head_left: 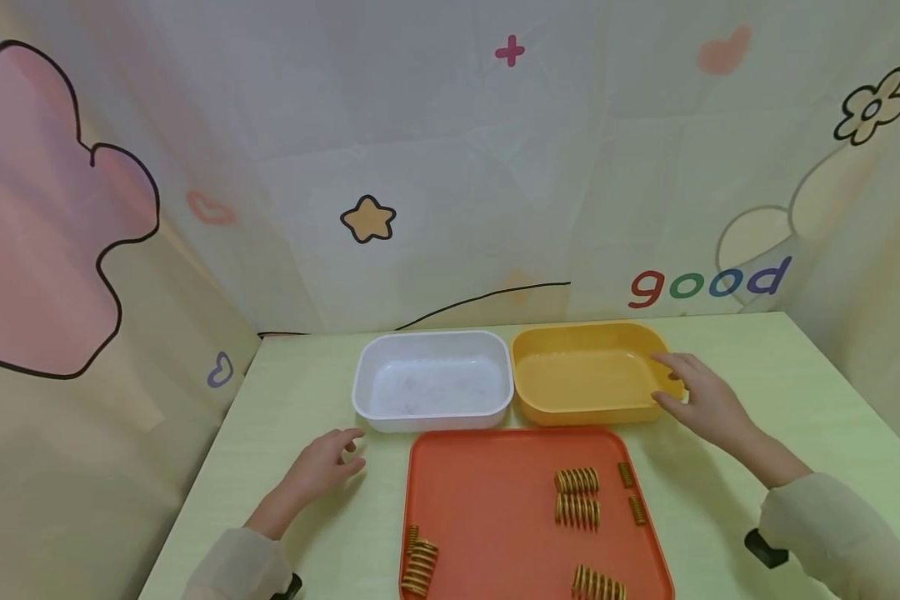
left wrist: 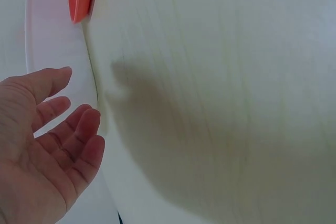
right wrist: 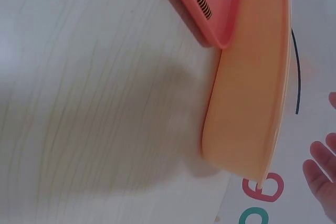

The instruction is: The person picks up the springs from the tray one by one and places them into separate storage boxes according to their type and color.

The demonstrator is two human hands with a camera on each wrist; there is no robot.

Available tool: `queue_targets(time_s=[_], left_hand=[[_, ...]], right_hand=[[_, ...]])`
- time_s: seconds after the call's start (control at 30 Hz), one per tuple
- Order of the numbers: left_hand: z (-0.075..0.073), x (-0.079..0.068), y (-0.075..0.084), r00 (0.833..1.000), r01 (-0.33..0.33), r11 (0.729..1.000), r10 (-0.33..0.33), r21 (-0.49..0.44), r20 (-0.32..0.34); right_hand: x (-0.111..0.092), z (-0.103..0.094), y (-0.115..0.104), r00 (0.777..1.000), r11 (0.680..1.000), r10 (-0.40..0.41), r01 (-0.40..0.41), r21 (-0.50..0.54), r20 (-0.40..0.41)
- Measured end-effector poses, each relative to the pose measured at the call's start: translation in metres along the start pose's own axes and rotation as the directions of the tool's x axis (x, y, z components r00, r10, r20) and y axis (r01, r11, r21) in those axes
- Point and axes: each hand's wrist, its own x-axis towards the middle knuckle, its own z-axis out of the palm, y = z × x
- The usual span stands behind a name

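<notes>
My left hand [head_left: 322,468] hovers over the table just in front of the white tray's left corner, fingers loosely bent and holding nothing. In the left wrist view its bent fingers [left wrist: 86,156] are apart from the table. By the right side of the yellow tray [head_left: 592,414] is my right hand [head_left: 701,400], its thumb and fingers spread with nothing between them. Contact with the rim cannot be told. On the red tray [head_left: 487,492] lie several gold, ridged, spring-like coils: larger ones [head_left: 577,481] and small ones [head_left: 637,510] along the right edge.
The white tray [head_left: 432,423] stands behind the red one, side by side with the yellow tray. Further coils [head_left: 420,568] lie at the red tray's left edge and a larger coil [head_left: 598,582] near its front. A printed curtain [head_left: 450,167] hangs behind the table.
</notes>
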Motion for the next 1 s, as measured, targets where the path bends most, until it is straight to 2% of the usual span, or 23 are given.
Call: queue_targets(time_s=[0.17,0.4,0.53,0.77,0.87,1.0], left_hand=[[0.004,0.001,0.005,1.0,-0.005,1.0,0.005,-0.024,0.012],[0.008,0.0,0.008,1.0,-0.027,0.999,0.027,-0.039,-0.004],[0.012,0.0,0.011,0.998,-0.068,0.995,0.066,-0.076,-0.022],[0.024,-0.002,0.017,0.991,-0.129,0.981,0.124,-0.147,-0.043],[0.028,-0.001,0.02,0.988,-0.152,0.972,0.146,-0.177,-0.048],[0.031,0.0,0.024,0.99,-0.142,0.965,0.138,-0.221,-0.033]], right_hand=[[0.0,0.003,-0.003,1.0,0.998,-0.003,0.002,0.061,0.012],[0.0,0.003,-0.011,0.997,0.991,0.02,-0.03,0.131,0.075],[-0.001,0.004,-0.018,0.993,0.987,-0.021,0.003,0.159,0.115],[-0.003,0.012,-0.025,0.975,0.979,-0.137,0.107,0.172,0.172],[-0.004,0.013,-0.029,0.969,0.975,-0.153,0.117,0.187,0.193],[-0.004,0.014,-0.036,0.956,0.97,-0.152,0.095,0.223,0.252]])
